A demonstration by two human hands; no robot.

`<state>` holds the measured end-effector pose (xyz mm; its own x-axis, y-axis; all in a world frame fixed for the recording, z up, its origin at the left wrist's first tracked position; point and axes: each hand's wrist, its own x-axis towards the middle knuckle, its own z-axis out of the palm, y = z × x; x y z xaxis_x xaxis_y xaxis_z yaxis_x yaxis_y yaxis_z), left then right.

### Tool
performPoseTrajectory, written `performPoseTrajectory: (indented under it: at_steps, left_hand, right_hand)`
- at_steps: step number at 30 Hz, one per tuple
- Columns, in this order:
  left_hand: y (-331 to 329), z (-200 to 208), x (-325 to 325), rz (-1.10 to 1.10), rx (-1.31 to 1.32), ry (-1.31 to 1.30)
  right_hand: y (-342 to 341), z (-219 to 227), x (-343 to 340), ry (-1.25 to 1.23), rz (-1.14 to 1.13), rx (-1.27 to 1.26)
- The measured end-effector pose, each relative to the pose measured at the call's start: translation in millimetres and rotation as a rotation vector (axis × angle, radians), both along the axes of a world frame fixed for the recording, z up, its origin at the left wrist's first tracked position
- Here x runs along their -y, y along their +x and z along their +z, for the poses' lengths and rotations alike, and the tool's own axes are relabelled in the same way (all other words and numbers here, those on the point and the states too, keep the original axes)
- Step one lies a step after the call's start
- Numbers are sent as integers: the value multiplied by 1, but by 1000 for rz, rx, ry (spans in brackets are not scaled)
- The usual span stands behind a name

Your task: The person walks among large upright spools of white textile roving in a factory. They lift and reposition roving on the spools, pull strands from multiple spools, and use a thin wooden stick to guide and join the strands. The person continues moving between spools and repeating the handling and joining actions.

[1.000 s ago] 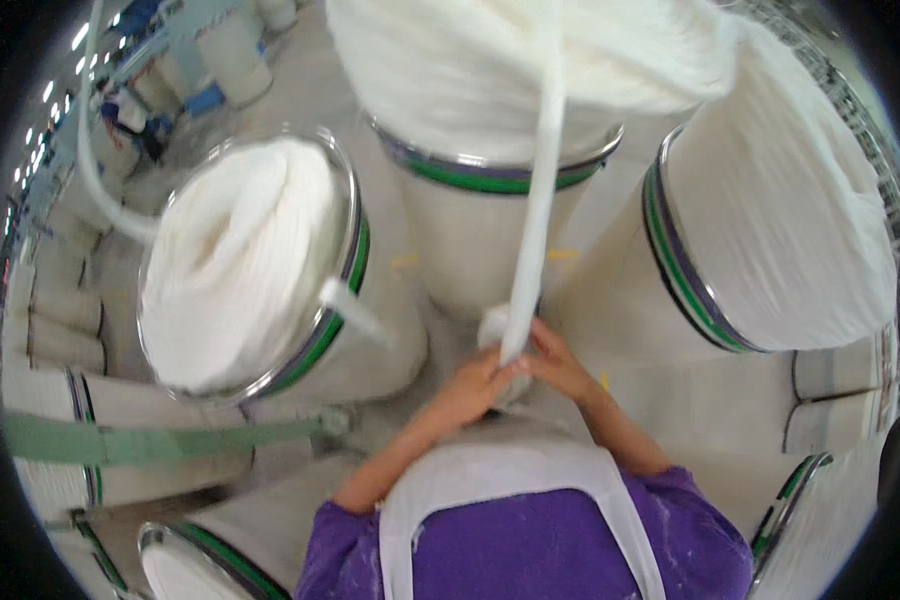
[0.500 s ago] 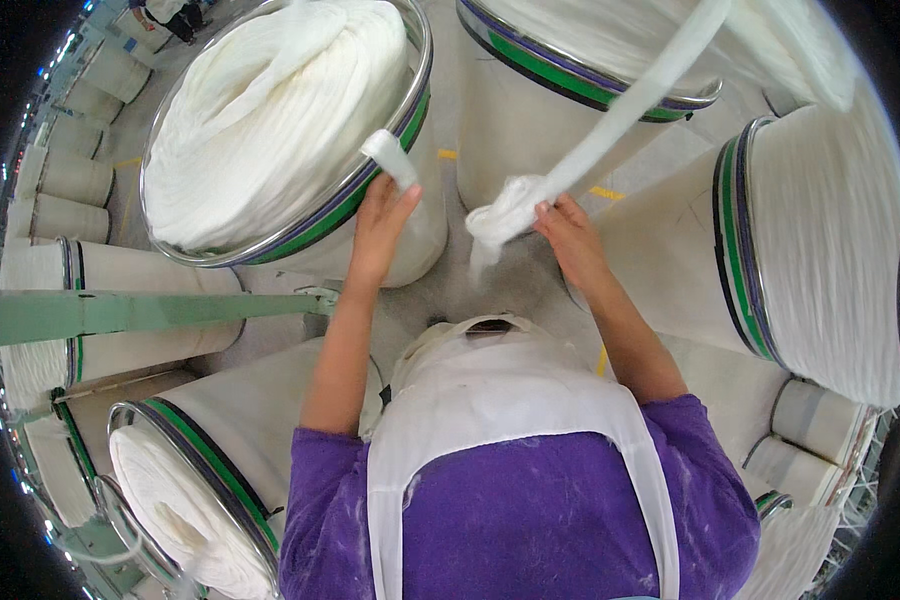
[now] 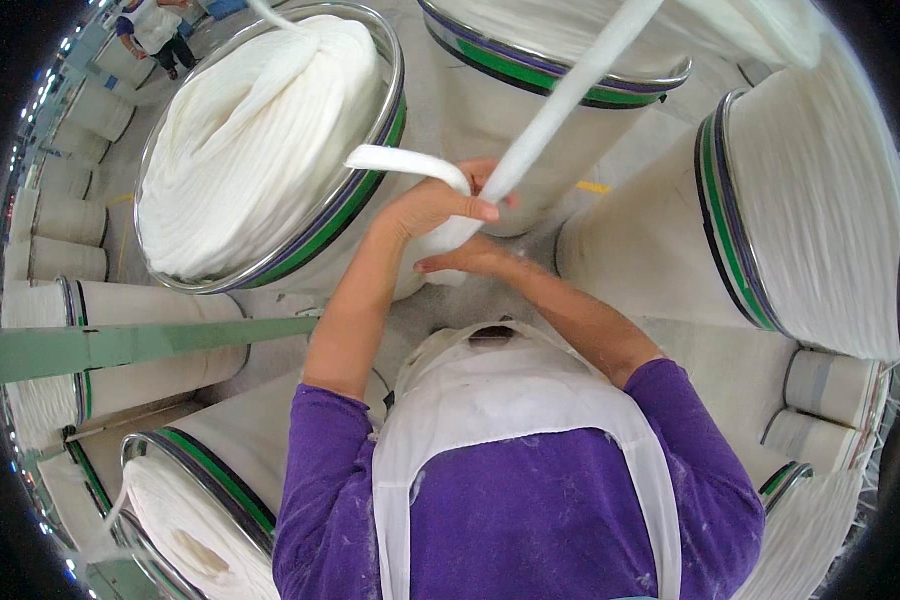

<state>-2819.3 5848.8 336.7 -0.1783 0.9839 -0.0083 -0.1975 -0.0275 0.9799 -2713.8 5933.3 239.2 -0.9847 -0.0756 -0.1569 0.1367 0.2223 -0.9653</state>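
Observation:
My left hand (image 3: pixel 432 205) and my right hand (image 3: pixel 470 258) meet in front of my chest. Both close around thick white fibre strands. One strand (image 3: pixel 570 95) runs up and to the right out of the picture. A second strand end (image 3: pixel 400 160) curls over my left hand from the tall can (image 3: pixel 270 150) full of coiled white fibre on the left. My left hand lies on top, my right hand just beneath it. I wear a purple shirt and a white apron.
Tall white cans with green and purple rims stand all round: one ahead (image 3: pixel 560 70), one at right (image 3: pixel 800 210), one at lower left (image 3: pixel 190 510). A green bar (image 3: pixel 140 345) crosses at left. Another person (image 3: pixel 155 30) stands far off at upper left.
My hands were apart, each with its own strand end. They have come together, left over right, with both strands between them.

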Motion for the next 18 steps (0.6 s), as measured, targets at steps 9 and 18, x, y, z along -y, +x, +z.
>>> performPoseTrajectory:
  at_steps: [9,18]
  left_hand:
    - [10,-3,16,209,42,37]
    - [8,17,20,299,256,293]
  right_hand:
    - [44,18,16,-363,-103,313]
    - [125,-46,-29,353,-62,398]
